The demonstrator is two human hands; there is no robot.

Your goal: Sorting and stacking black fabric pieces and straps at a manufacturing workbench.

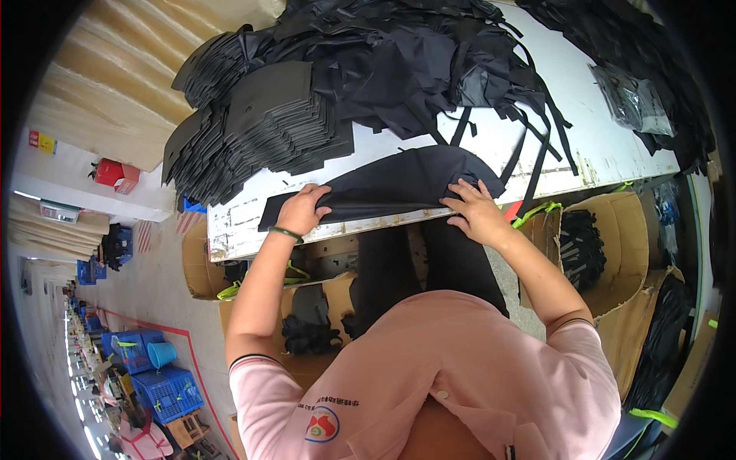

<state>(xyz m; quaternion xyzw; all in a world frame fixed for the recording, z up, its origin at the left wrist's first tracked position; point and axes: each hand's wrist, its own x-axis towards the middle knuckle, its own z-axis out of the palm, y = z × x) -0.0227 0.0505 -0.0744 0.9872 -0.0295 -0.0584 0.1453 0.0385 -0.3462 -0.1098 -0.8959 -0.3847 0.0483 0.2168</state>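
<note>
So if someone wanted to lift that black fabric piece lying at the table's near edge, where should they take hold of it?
Probably at its two ends along the near edge, coming from the person's side. The black fabric piece lies flat and long across the white table, limp, so one grip would let it sag. The left hand and right hand already rest near those ends.

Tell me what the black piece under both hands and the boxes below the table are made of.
Black piece: seemingly matte woven fabric; it drapes and creases over the table edge. Boxes: brown corrugated cardboard, dull finish, with bent flaps.
</note>
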